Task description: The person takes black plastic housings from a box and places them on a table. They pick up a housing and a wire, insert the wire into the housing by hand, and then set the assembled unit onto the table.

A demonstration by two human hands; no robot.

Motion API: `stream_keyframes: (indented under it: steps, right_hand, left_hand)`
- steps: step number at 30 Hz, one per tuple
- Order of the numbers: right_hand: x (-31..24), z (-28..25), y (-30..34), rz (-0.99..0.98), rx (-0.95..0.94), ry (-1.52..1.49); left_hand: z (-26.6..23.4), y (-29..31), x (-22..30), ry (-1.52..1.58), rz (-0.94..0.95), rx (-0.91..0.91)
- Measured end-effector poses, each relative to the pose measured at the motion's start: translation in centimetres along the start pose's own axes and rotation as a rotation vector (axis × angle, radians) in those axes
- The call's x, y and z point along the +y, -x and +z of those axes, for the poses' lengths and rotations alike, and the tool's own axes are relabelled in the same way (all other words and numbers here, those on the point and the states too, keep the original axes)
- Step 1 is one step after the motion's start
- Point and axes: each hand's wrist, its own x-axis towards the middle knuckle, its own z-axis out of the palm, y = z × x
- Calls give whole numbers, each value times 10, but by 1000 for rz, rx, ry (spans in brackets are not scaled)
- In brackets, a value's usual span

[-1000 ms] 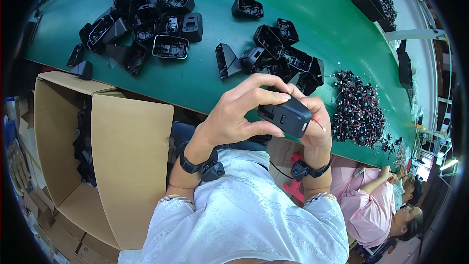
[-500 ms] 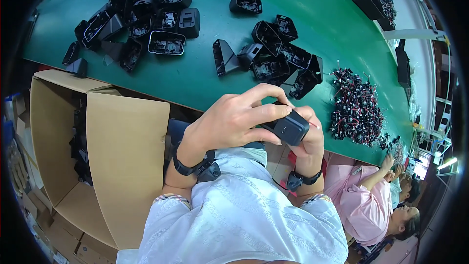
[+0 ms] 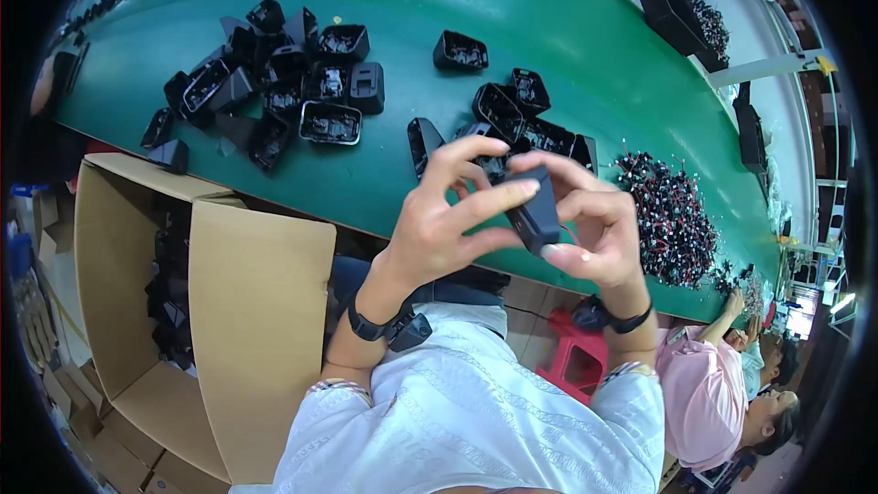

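Between both hands, above the table's near edge, is a black plastic housing [image 3: 534, 212], tilted with a narrow side toward me. My left hand [image 3: 439, 215] is closed on its left side with thumb and fingers. My right hand [image 3: 599, 224] grips it from the right, index finger at the top and thumb near the lower end. A thin red wire [image 3: 572, 234] shows beside the right thumb; its other end is hidden. Just beyond the hands lie several open black housings [image 3: 498, 110], partly covered by my fingers. Right of my right hand is a heap of small wired parts [image 3: 672, 224].
A larger cluster of black housings [image 3: 329, 122] lies on the green table [image 3: 384, 178] at left. An open cardboard box [image 3: 261, 329] holding black parts stands at the near left. A red stool [image 3: 576, 357] is below; a person in pink [image 3: 704, 393] sits at right.
The housing has turned from showing its broad end to a narrower side. My right hand has come out from behind it to its right side. The whole view has shifted slightly.
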Motion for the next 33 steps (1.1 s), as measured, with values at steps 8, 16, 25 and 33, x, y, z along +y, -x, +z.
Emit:
stream_keyframes:
  steps: [8, 16, 25, 33]
  right_hand:
    - [39, -82, -202, -397, 24, 1323]
    - [140, -132, -283, 25, -21, 1503]
    - [125, -132, -277, -59, -108, 1694]
    - [-2, -155, -132, -31, -164, 1343]
  left_hand:
    - [-14, 24, -34, -214, -227, 369]
    - [-12, 20, -35, -344, -297, 374]
    - [-12, 19, -36, -414, -293, 266]
    - [-17, 16, -37, -556, -321, -115]
